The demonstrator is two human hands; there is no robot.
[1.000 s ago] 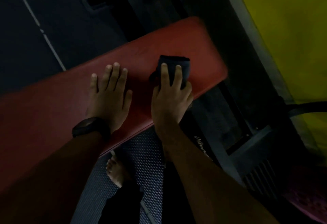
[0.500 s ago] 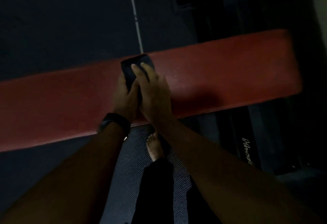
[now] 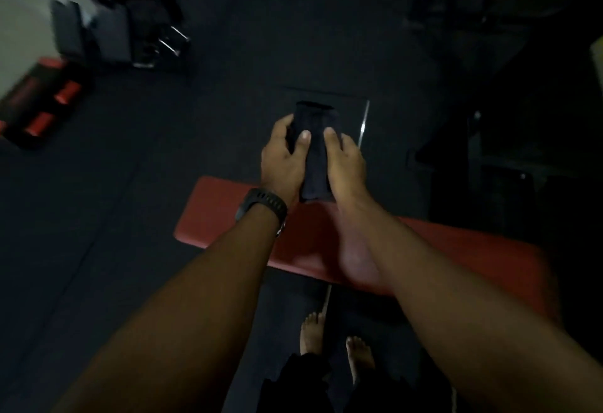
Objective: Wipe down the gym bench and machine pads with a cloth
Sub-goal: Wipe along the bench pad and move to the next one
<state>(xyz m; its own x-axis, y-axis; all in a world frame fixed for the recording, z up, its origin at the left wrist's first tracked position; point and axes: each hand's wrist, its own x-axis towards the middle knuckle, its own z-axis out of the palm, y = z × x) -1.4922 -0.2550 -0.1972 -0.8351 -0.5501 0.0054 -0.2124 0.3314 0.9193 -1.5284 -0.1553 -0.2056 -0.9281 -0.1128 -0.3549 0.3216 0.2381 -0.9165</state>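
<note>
Head view, lower centre of the frame: two bare feet (image 3: 313,334) stand on the dark rubber floor (image 3: 130,184), with dark trouser hems (image 3: 293,383) just below them. Two bare forearms rise from the bottom corners and cross over the red padded rectangular bench (image 3: 222,216), which runs from mid-left down to the right edge. A black wristwatch (image 3: 262,207) sits on the left wrist, above the bench pad. At the centre of the frame, the left hand (image 3: 282,158) and the right hand (image 3: 346,161) hold the dark folded cloth (image 3: 315,151) between them. Each thumb is laid on the top face of the cloth, and the left fingers are curled round its left edge. The right fingers are hidden behind it. The lower end of the cloth overlaps the upper edge of the bench; whether it touches the pad cannot be determined. A thin metallic strip (image 3: 363,125) lies on the floor just right of the hands. Blurred red-and-black equipment (image 3: 42,99) occupies the left edge. Dark machine parts with chrome bars (image 3: 169,40) stand in the upper left, beside a pale wall (image 3: 23,4).
</note>
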